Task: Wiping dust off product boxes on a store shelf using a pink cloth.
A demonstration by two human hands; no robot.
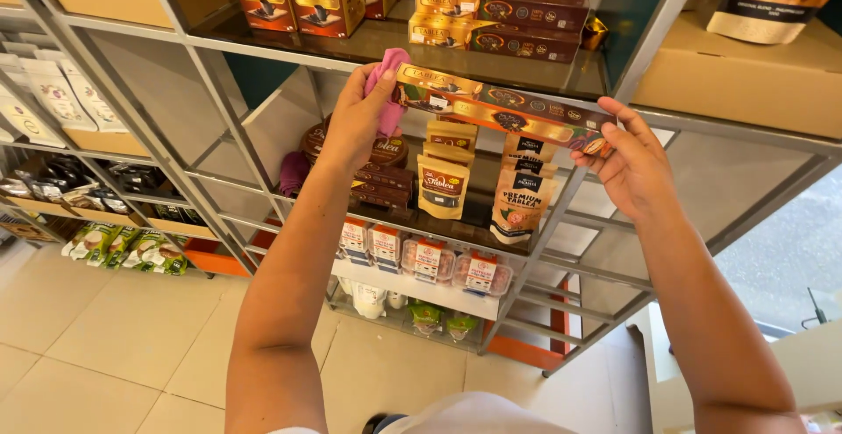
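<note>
1. Long brown-and-gold box [500,110]: held level in the air, just in front of the upper glass shelf [351,44], not yet resting on it.
2. Left hand [360,123]: grip closed on the box's left end, a pink cloth [388,92] pressed against it.
3. Right hand [627,162]: fingers curled around the right end.
4. Similar boxes [517,4] are stacked on the shelf beyond.

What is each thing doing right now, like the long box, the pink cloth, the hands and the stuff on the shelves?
Long box: closed, held level in the air by both ends.
Pink cloth: bunched against the box's left end.
Left hand: gripping cloth and box end.
Right hand: gripping the other box end.
Stacked boxes: closed, lying flat on the glass shelf.
Pouches: sealed, standing upright.
</note>
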